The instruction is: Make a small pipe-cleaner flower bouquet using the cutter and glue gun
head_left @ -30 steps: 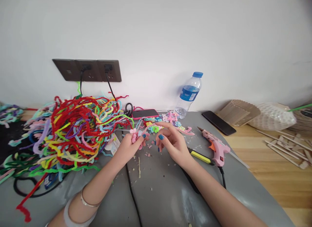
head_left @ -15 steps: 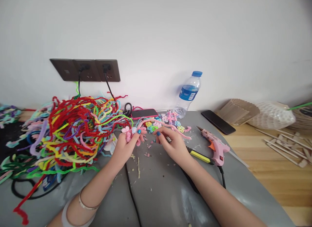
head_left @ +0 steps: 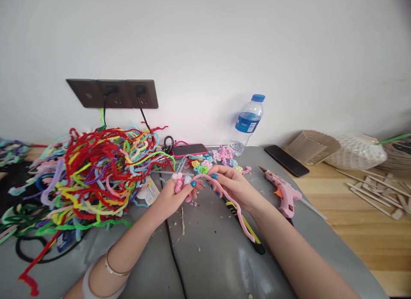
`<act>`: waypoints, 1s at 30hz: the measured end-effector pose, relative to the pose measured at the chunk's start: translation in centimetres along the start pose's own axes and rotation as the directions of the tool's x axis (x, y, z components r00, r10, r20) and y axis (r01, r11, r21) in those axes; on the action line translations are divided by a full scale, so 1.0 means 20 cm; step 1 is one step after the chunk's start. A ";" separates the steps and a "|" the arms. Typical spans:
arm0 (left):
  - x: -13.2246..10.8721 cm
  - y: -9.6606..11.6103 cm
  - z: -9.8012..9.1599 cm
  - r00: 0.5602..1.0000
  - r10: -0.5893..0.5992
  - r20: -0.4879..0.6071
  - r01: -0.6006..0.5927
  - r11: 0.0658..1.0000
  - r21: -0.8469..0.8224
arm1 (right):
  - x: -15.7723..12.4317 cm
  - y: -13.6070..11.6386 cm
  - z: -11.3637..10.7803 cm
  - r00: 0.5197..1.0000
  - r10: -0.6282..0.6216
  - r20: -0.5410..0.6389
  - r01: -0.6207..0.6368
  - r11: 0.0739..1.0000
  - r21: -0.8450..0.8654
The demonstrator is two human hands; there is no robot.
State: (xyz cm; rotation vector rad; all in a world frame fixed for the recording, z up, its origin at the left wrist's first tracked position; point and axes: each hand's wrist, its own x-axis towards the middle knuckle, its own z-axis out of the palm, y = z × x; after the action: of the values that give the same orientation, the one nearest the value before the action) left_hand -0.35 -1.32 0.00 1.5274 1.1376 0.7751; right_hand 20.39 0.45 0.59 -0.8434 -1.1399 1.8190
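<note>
My left hand (head_left: 180,194) is closed on a small bunch of pink pipe-cleaner flowers (head_left: 177,179), with a pale blue one at its edge. From the bunch a long pink pipe cleaner (head_left: 236,204) arches right and droops toward the table. My right hand (head_left: 229,183) pinches this pipe cleaner between thumb and fingers, close to the left hand. Beneath the right hand and its wrist lies a pair of pliers with yellow-and-black handles (head_left: 247,228), its head partly hidden. Just behind the hands is a row of colourful pipe-cleaner flowers (head_left: 223,154).
A big tangle of pipe cleaners (head_left: 99,174) covers the left side. A water bottle (head_left: 248,123) leans against the wall, near a phone (head_left: 190,150) and another black phone (head_left: 285,160). To the right lie a pink glue gun (head_left: 285,196) and wooden sticks (head_left: 375,196). A black cable (head_left: 173,252) crosses the front.
My right hand has left the pliers, which now lie lower on the table, and has taken hold of the pink pipe cleaner. The pipe cleaner's free end has swung down. My left hand shifted slightly right.
</note>
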 end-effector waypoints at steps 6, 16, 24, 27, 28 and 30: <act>0.00 0.01 -0.01 0.999 -0.014 -0.050 0.017 0.997 0.071 | -0.01 -0.01 0.01 0.998 -0.010 0.058 0.007 0.999 0.053; 0.00 0.00 -0.01 0.997 -0.005 -0.080 0.011 0.998 0.064 | -0.03 -0.04 0.02 0.989 0.101 0.112 -0.097 0.994 -0.039; 0.00 0.01 0.00 0.997 0.029 -0.071 -0.035 0.996 -0.084 | -0.03 -0.02 0.05 0.970 0.150 0.194 -0.097 0.962 -0.256; 0.00 0.01 0.01 0.998 0.042 -0.048 -0.048 0.991 -0.123 | -0.03 -0.02 0.06 0.969 0.171 0.180 -0.103 0.936 -0.338; 0.00 0.01 0.00 0.998 0.047 -0.041 -0.052 0.990 -0.129 | -0.02 -0.02 0.05 0.968 0.180 0.173 -0.107 0.925 -0.364; -0.01 0.01 0.00 0.998 0.053 -0.027 -0.056 0.989 -0.134 | -0.02 -0.01 0.05 0.969 0.188 0.159 -0.111 0.910 -0.399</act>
State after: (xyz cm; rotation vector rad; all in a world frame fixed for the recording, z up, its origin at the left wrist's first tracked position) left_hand -0.26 -1.45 0.19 1.4446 1.0420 0.8912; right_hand 19.72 -0.27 1.26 -1.0177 -1.6393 1.8598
